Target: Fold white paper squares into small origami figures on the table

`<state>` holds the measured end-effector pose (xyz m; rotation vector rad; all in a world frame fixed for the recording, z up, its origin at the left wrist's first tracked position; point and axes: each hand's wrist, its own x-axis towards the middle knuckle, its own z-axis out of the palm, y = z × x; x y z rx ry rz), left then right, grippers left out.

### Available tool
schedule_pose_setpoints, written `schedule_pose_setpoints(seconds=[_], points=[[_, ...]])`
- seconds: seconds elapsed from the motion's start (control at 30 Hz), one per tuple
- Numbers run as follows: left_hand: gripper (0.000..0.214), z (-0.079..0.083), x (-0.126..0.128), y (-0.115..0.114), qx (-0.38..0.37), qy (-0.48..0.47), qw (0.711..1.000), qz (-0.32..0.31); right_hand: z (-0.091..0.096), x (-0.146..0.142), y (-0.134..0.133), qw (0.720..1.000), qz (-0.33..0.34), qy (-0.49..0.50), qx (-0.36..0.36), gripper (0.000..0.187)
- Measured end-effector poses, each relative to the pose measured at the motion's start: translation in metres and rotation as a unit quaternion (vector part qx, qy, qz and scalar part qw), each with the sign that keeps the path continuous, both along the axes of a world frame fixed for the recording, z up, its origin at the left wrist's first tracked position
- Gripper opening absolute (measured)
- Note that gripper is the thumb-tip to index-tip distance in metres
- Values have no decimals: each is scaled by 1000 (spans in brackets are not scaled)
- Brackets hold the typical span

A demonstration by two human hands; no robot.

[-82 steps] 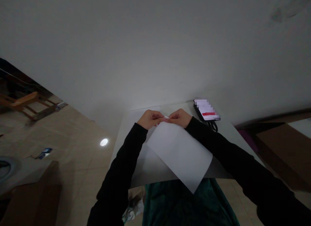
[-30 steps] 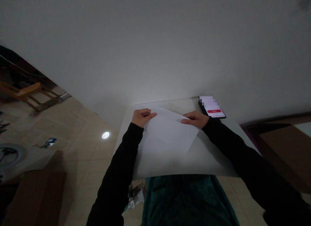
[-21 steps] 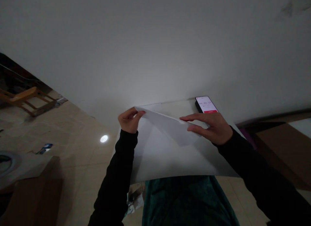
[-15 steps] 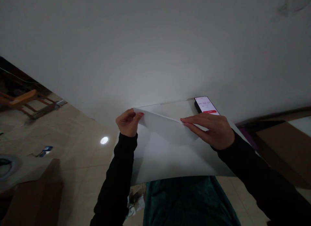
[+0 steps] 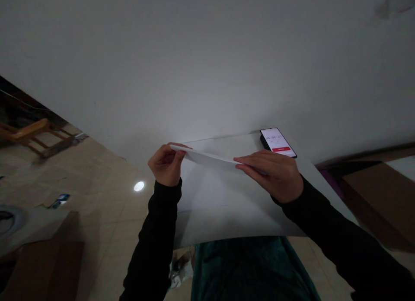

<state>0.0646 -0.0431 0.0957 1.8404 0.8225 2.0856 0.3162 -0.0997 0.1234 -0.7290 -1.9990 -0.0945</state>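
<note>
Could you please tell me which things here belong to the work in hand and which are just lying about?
In hand: sheet of paper, gripped by left hand and right hand over the white table.
Lying about: phone at the table's far corner, wooden chair, brown box.

I see the sheet [image 5: 210, 157] almost edge-on, so its upper face is lost to me, and its right end vanishes under my right hand [image 5: 270, 175]. That hand's thumb is hidden, so I cannot tell whether it grips or only rests. At the left hand [image 5: 164, 165] I cannot make out which fingers lie above the corner. The figures on the phone [image 5: 278, 142] are too small to read. Both sleeves run off the bottom edge. The chair [image 5: 30, 134] is cut off at the left, and a blue thing [image 5: 60, 200] on the floor is too small to name.
</note>
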Motion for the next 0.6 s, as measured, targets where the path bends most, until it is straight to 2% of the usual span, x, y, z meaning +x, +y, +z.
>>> schedule_pose_setpoints(seconds=[0.07,0.1,0.17,0.23,0.27,0.33,0.4,0.5,0.6], points=[[11,4,2,-1,8,18,999,26,-2,1,2,998,-17,-4,53,13],[16,6,2,-2,19,25,998,58,-3,2,3,996,-28,-9,88,15],[39,9,0,-7,68,43,984,159,-3,3,2,987,-53,-27,150,21],[59,11,-1,-17,142,97,949,265,-3,3,1,979,-72,-49,182,26],[60,11,0,-23,182,144,924,303,-2,2,0,977,-78,-55,192,27],[52,11,8,-36,203,298,882,302,-3,-1,0,973,-77,-63,206,25],[42,8,23,-45,195,405,860,243,-8,-6,4,970,-72,-75,218,21],[37,1,45,-47,186,425,862,205,-20,-14,14,965,-70,-88,236,19],[36,-10,51,-39,196,426,862,191,-38,-18,26,964,-65,-98,237,18]])
